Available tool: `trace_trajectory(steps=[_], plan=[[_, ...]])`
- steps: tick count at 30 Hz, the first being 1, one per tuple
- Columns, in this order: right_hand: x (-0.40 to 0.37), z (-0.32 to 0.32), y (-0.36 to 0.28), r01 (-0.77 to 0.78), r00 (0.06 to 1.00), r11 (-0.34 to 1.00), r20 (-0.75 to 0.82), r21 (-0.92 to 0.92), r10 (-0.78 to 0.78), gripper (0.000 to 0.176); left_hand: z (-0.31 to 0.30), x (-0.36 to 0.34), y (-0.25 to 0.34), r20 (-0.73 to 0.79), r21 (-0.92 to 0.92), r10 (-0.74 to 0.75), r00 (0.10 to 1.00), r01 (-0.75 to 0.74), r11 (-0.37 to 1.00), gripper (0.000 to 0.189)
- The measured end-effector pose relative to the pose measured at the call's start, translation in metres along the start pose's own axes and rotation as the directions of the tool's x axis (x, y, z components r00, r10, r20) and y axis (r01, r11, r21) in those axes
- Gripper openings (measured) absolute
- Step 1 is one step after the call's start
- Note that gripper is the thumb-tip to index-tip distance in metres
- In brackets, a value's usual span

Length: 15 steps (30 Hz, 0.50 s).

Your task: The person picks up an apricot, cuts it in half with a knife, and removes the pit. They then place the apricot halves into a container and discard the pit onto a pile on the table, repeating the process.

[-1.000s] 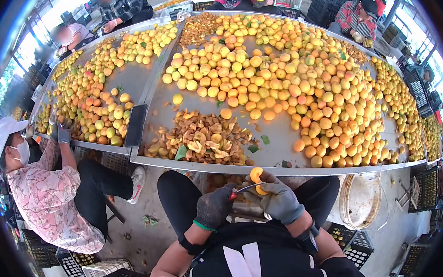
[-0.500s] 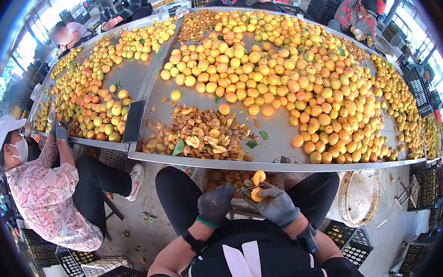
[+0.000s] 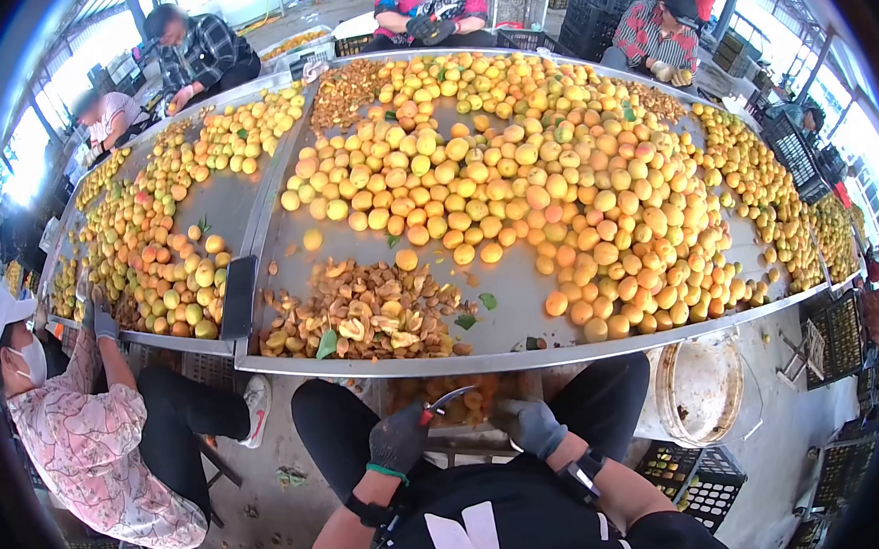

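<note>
My left hand [image 3: 396, 441], in a dark glove with a green cuff, is closed round the red handle of a small curved knife [image 3: 447, 401]. The knife's blade points up and to the right. My right hand [image 3: 531, 426], in a grey glove, is held over a crate of apricot halves [image 3: 468, 403] between my knees. Its fingers look loosely spread and somewhat blurred, and no fruit shows in them. Beyond my hands, whole apricots [image 3: 601, 223] cover much of the metal table [image 3: 507, 323]. A heap of split apricot pieces [image 3: 358, 310] lies near its front edge.
A phone [image 3: 239, 297] lies on the table divider. A co-worker in a pink patterned top [image 3: 102, 446] sits to my left; other people work round the table. To my right stand a white bucket [image 3: 667, 386] and black crates [image 3: 717, 488].
The apricot held open in my right hand is gone from it. My hands have moved apart, the knife now upright in the left. The whole view has shifted with my head.
</note>
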State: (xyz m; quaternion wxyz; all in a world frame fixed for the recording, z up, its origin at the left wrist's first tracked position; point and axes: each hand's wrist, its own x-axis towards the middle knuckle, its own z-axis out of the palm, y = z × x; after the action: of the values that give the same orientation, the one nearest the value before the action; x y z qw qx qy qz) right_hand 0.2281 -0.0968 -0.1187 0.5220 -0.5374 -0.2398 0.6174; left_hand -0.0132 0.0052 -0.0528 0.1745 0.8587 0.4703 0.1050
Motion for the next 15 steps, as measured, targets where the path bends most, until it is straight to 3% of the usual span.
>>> trace_trajectory(steps=[2,3,5,6,7,8,10,12,14,15], plan=[[-0.014,0.034,-0.062,-0.326,0.945,0.857,0.117,0.400,0.305,0.029,-0.003,0.003,0.000,0.045,-0.171,-0.049,0.998,0.056,0.984,0.024],[-0.011,0.034,-0.068,-0.217,0.967,0.968,0.162,0.126,0.196,0.031,-0.007,0.005,0.002,0.032,-0.167,-0.041,0.999,0.046,0.985,0.024],[-0.014,0.044,-0.108,-0.122,0.976,0.992,0.185,0.035,0.113,0.031,-0.016,0.007,0.008,0.156,-0.270,-0.145,0.977,0.183,0.945,0.028],[-0.013,0.048,-0.122,-0.035,0.977,0.998,0.208,-0.051,0.044,0.031,-0.018,0.007,0.008,0.144,-0.260,-0.143,0.979,0.177,0.949,0.028],[-0.001,0.047,-0.119,0.217,0.964,0.959,0.194,-0.184,-0.181,0.026,-0.020,0.005,0.007,0.191,-0.411,-0.154,0.969,0.222,0.884,0.026],[0.003,0.044,-0.120,0.238,0.958,0.956,0.204,-0.173,-0.202,0.026,-0.020,0.004,0.004,0.236,-0.546,-0.154,0.959,0.262,0.796,0.025],[0.012,0.043,-0.132,0.218,0.971,0.794,0.046,-0.567,-0.234,0.024,-0.006,-0.004,-0.011,0.167,-0.574,-0.068,0.984,0.153,0.804,0.025],[0.014,0.045,-0.130,0.217,0.970,0.803,0.032,-0.555,-0.240,0.023,-0.003,-0.010,-0.023,0.109,-0.588,0.024,0.994,0.045,0.808,0.025],[0.012,0.046,-0.124,0.113,0.993,0.757,0.086,-0.644,-0.075,0.024,-0.017,-0.013,-0.021,0.171,-0.732,0.047,0.984,0.095,0.675,0.025],[0.013,0.044,-0.115,0.118,0.993,0.764,0.080,-0.635,-0.086,0.024,-0.029,-0.011,-0.017,0.173,-0.725,0.057,0.983,0.087,0.684,0.025]])
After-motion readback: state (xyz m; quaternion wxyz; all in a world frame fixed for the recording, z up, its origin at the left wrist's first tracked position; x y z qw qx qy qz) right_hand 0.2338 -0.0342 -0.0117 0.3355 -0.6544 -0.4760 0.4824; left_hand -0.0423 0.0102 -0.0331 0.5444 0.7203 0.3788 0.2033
